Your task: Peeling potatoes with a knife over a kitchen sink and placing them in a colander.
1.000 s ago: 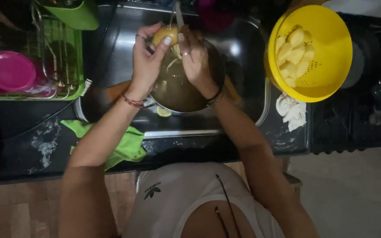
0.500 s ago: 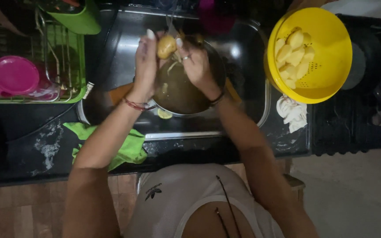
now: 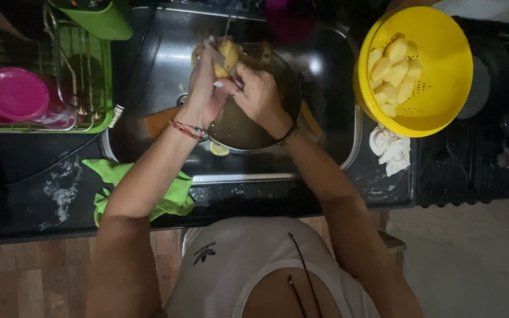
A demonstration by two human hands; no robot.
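While over the pot (image 3: 248, 129) — left hand (image 3: 204, 88) pinches potato (image 3: 228, 56) | right hand (image 3: 260, 94) grips beneath it

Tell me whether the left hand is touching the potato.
Touching: the head view shows the left hand with its fingers wrapped around the potato above the bowl.

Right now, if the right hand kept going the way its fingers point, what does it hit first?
The right hand points up-left at the potato held with the left hand; it meets the potato first, seemingly already touching. Beyond lies the sink's back wall; depth unclear.
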